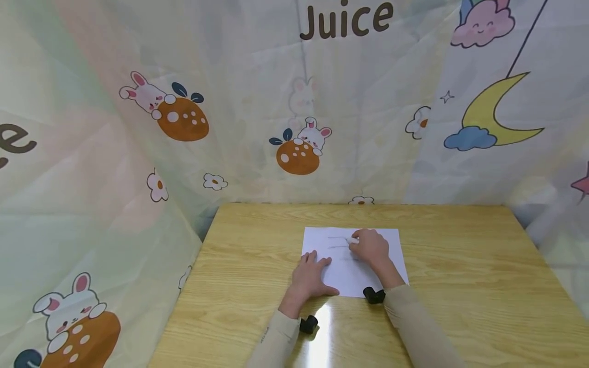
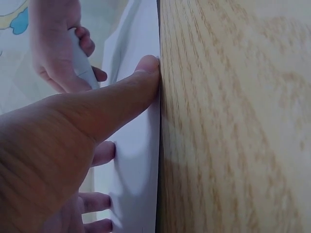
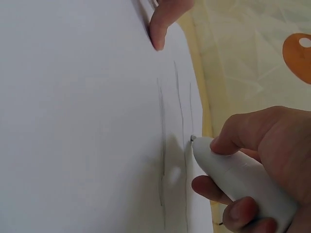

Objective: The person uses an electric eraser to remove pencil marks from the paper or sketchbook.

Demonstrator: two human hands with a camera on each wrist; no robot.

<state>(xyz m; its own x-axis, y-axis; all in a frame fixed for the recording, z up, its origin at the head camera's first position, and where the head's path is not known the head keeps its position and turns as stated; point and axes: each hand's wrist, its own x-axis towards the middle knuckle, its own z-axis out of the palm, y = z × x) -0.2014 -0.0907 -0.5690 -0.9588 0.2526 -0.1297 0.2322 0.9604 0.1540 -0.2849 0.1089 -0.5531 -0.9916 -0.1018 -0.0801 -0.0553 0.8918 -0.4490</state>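
Observation:
A white sheet of paper (image 1: 342, 278) lies on the table, bearing several thin grey pencil lines (image 3: 182, 131). My right hand (image 1: 371, 249) grips a thick white electric eraser (image 3: 238, 177), thumb and fingers curled round its body. Its small grey tip touches the paper at the end of the line nearest the far edge. On the left part of the sheet rests my left hand (image 1: 310, 278), fingers spread. In the left wrist view, its thumb (image 2: 121, 99) presses near the paper's front edge, and the right hand appears beyond it.
The paper sits on a light wooden table (image 1: 248, 266). A printed cloth (image 1: 248, 102) with rabbits, flowers and a moon hangs behind and at the sides. Dark wrist cameras (image 1: 309, 324) stick out beside both sleeves, close to the tabletop.

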